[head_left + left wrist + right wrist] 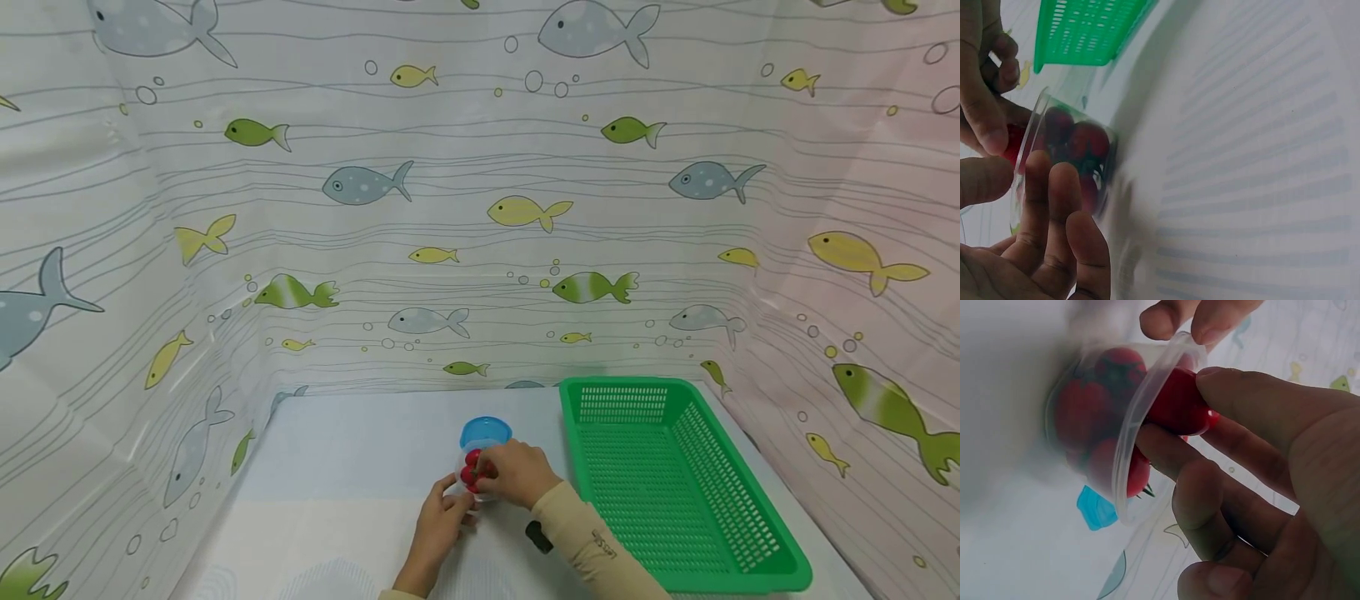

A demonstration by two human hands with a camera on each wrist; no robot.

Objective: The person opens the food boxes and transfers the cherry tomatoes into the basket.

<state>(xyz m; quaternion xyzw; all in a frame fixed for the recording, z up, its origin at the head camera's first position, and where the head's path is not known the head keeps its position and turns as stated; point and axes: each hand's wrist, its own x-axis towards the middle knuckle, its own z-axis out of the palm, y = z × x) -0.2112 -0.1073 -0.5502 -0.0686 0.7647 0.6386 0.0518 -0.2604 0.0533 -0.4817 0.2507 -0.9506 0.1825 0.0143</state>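
Note:
A clear plastic tub (1124,447) of small red tomatoes (468,476) with green stems stands on the white table. My left hand (444,518) grips it near the rim, thumb at the edge and fingers along the outer wall (1094,165). From the right, my right hand (519,473) reaches over the tub's mouth. Its thumb and fingertips pinch one red tomato (1177,403) at the opening, as the right wrist view shows. Other tomatoes (1088,140) lie inside, seen through the wall. Just behind the tub is a blue lid or shallow dish (486,432).
A large green perforated basket (637,475) stands on the table to the right, beside my right forearm. A dark object (538,536) shows at the right sleeve. Fish-patterned sheeting (450,208) rises behind and on both sides of the table.

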